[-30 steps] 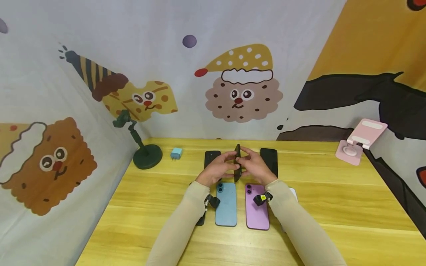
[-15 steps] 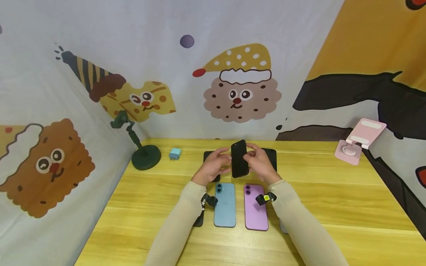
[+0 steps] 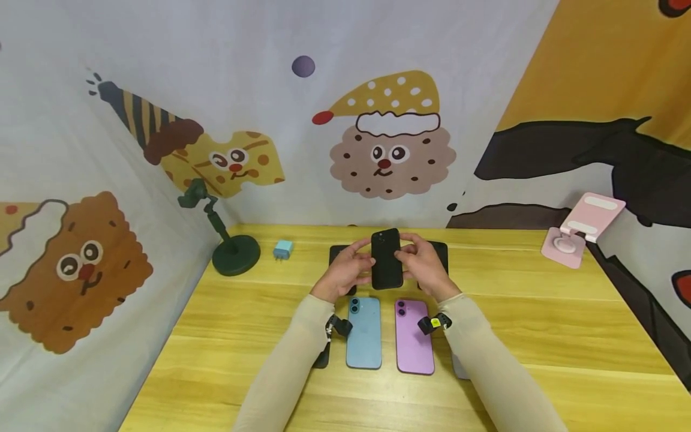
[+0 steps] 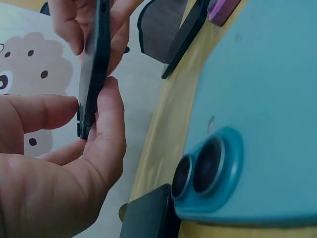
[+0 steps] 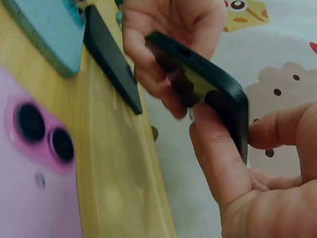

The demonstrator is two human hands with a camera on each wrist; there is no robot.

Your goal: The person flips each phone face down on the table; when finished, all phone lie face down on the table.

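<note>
A black smartphone [image 3: 386,264] is held up above the far middle of the table, its back with the camera at the upper left turned toward me. My left hand [image 3: 344,273] pinches its left edge between thumb and fingers. At the other edge, my right hand [image 3: 425,267] grips it with the thumb on the near face. Side-on, the phone [image 4: 98,59] shows as a thin dark slab in the left wrist view. A light-blue phone [image 3: 364,336] and a pink-purple phone [image 3: 414,345] lie back-up below the hands.
Black phones lie behind the left hand [image 3: 338,249] and right hand [image 3: 441,255]. Partly under the sleeves are another dark phone [image 3: 322,357] and a pale phone [image 3: 459,367]. A green stand [image 3: 236,255], blue charger plug [image 3: 283,249] and pink folding stand [image 3: 567,245] stand toward the back.
The black phone, edge-on to me a second ago, has turned so its back faces me. My left fingers, apart from it half a second ago, now hold its left edge.
</note>
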